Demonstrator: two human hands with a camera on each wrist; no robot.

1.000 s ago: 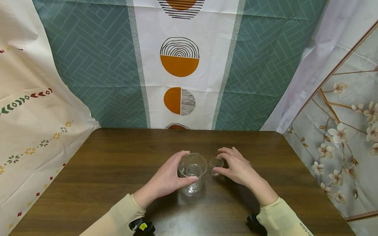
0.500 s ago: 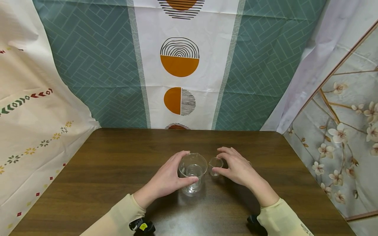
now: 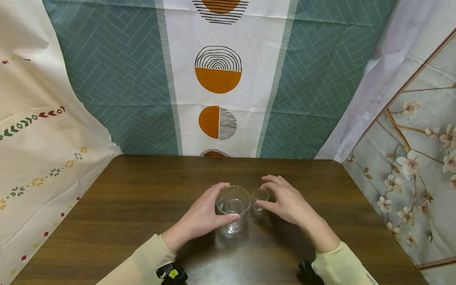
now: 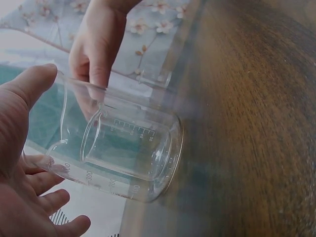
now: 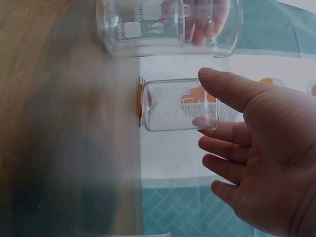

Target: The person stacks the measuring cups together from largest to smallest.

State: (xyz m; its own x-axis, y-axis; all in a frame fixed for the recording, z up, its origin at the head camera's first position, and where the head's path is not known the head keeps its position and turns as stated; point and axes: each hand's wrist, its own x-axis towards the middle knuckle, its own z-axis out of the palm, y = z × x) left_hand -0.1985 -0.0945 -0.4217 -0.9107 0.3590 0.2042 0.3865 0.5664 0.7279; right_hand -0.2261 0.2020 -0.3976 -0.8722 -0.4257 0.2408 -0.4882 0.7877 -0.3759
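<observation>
A large clear glass beaker (image 3: 229, 232) with white markings stands on the table, a smaller glass beaker (image 4: 126, 143) inside it. My left hand (image 3: 201, 215) holds the large beaker near its rim between thumb and index finger, the other fingers spread loosely. To its right, my right hand (image 3: 289, 202) pinches a small glass beaker (image 5: 177, 104) near its rim with thumb and index finger. A narrow gap separates it from the large beaker. Whether its base touches the table, I cannot tell.
The brown wooden table (image 3: 142, 186) runs back to a patterned cloth (image 3: 117, 79). Another clear glass thing (image 4: 157, 78) shows beyond the right hand in the left wrist view; the hand hides it in the head view. Flowered fabric (image 3: 402, 190) hangs at the right.
My right hand and the small beaker have shifted slightly left and away from me. The left hand keeps its hold on the large beaker.
</observation>
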